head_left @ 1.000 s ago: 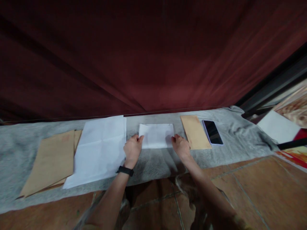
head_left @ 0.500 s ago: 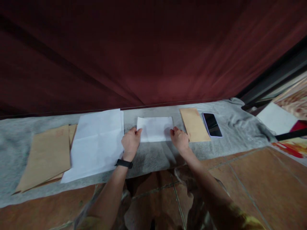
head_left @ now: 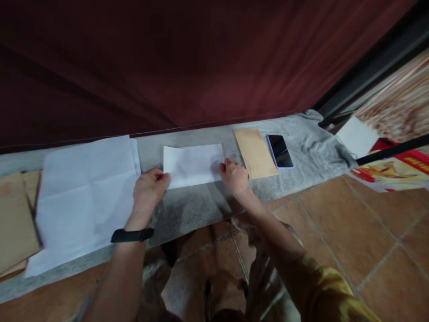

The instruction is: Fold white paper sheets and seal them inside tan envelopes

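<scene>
A folded white sheet of paper lies on a grey cloth spread over the floor. My left hand pinches its near left corner, fingers curled. My right hand grips its near right corner in the same way. A black band sits on my left wrist. The sheet rests flat between both hands.
A large unfolded white sheet lies to the left, with brown envelopes beyond it. A brown envelope and a dark phone lie to the right. A dark red curtain hangs behind. Terracotta tiles cover the floor nearby.
The view has swung right and down, so everything sits further left in the picture. Both hands keep hold of the folded sheet's near corners.
</scene>
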A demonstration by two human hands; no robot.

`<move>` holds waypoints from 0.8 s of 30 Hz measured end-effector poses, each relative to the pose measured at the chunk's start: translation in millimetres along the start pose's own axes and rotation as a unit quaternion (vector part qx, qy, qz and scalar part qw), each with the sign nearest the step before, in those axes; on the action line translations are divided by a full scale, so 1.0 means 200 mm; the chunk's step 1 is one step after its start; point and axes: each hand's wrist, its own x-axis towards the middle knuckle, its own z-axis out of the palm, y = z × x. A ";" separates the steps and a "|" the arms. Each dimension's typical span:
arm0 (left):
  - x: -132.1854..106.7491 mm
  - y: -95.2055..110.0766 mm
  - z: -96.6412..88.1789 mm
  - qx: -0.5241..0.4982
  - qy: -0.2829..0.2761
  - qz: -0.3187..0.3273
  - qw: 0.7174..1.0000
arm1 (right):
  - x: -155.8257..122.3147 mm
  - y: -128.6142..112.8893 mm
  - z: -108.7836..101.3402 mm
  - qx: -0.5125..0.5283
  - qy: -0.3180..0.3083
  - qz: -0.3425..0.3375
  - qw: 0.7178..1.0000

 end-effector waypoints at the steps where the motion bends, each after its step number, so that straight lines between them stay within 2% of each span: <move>1: 0.00 0.01 0.00 0.022 0.000 -0.005 1.000 | 0.00 0.00 0.00 0.000 -0.001 0.001 1.000; 6: -0.08 0.11 -0.04 0.095 0.002 -0.042 0.995 | 0.01 -0.01 -0.02 -0.004 -0.015 0.006 1.000; 10: -0.13 0.17 -0.06 0.123 0.004 -0.045 0.991 | 0.02 -0.01 -0.03 -0.012 -0.023 0.005 1.000; 14: -0.15 0.21 -0.09 0.141 -0.018 -0.047 0.989 | 0.02 -0.01 -0.03 -0.024 -0.020 0.009 0.999; 24: -0.15 0.19 -0.05 0.180 0.010 -0.035 0.983 | 0.01 -0.03 0.00 -0.049 0.012 0.000 0.999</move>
